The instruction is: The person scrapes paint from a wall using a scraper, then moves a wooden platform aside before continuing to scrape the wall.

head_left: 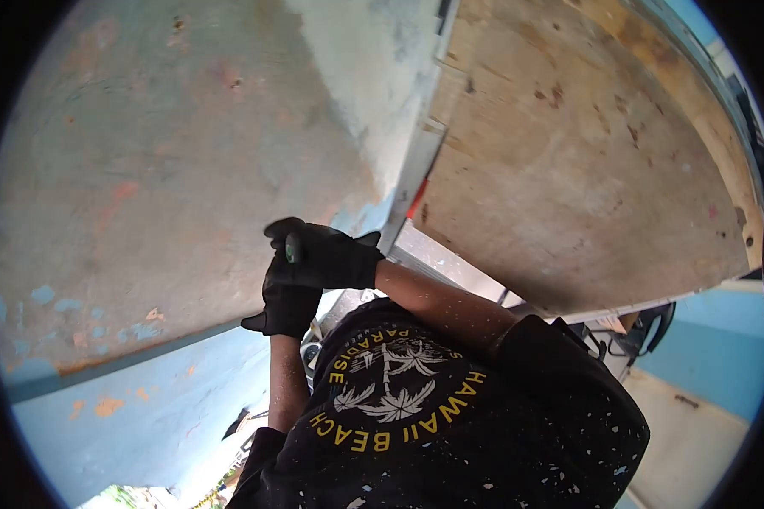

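A black glove covers my right hand [327, 256], whose fingers are curled beside the big worn panel [187, 178]. A small dark green rounded thing [293, 248] shows between those fingers; what it belongs to is hidden. Just below, also gloved in black, my left hand [289, 307] touches or overlaps the right one. Its thumb points out to the left, while its other fingers are hidden. The panel is grey-brown with light blue and orange patches.
To the right is a brown stained board [577, 161] with a curved edge. A metal edge strip [412, 170] runs between the two surfaces. Below left is a light blue surface [153, 407]. Dark items [645, 331] lie beneath the board at the right.
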Demonstrator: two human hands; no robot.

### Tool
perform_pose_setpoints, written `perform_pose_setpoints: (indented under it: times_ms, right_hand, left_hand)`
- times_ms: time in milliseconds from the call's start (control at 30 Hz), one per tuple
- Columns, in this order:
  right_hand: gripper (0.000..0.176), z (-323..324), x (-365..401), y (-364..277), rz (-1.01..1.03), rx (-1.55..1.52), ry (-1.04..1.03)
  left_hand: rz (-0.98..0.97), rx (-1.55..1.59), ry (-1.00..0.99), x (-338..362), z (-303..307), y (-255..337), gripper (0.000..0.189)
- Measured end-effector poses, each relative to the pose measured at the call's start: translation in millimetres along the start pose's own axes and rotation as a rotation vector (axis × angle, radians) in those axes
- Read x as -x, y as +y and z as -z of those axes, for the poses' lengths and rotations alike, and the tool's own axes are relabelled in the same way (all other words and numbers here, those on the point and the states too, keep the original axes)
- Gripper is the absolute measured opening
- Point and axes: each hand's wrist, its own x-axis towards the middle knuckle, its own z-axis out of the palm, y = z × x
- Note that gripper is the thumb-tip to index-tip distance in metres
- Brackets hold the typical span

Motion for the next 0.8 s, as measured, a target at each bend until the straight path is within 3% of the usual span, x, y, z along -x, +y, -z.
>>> perform_pose_setpoints:
  times_ms: [67,100,200,267,333,400,433,500,567,633,733,800]
  right_hand:
    - [0.048,-9,13,41,-0.229,-0.256,0.015]
    - [0.048,-8,20,54,-0.245,-0.252,0.038]
    - [0.039,-6,42,80,-0.33,-0.399,0.024]
    - [0.04,-2,55,92,-0.25,-0.446,0.074]
    - [0.042,24,73,65,-0.435,-0.608,-0.005]
    - [0.04,27,101,58,-0.293,-0.691,0.084]
    - [0.04,33,113,38,-0.133,-0.45,0.207]
    - [0.04,50,123,7,-0.088,-0.43,0.177]
    - [0.041,68,128,-23,-0.038,-0.407,0.151]
    - [0.033,91,131,-55,0.149,-0.009,0.111]
    - [0.024,116,149,-102,0.081,0.021,0.077]
    - [0.016,136,164,-120,0.304,0.026,-0.025]
  left_hand:
    - [-0.027,-0.346,-0.397,4,-16,-20,0.025]
    - [-0.077,-0.454,-0.495,5,-25,-25,0.026]
    - [-0.078,-0.187,-0.491,8,-44,-25,0.028]
    - [-0.082,-0.166,-0.548,11,-47,-20,0.029]
    - [-0.068,-0.153,-0.576,10,-45,-12,0.03]
    - [-0.247,0.068,-0.655,7,-41,-4,0.034]
    - [-0.234,0.062,-0.642,1,-36,6,0.034]
    - [-0.474,0.266,-0.68,-10,-22,29,0.036]
    - [-0.524,0.307,-0.617,-12,-18,37,0.037]
    - [-0.593,0.406,-0.586,-22,-11,52,0.039]
    - [-0.544,0.325,-0.599,-36,4,68,0.037]
    - [-0.607,0.234,-0.647,-43,10,53,0.04]
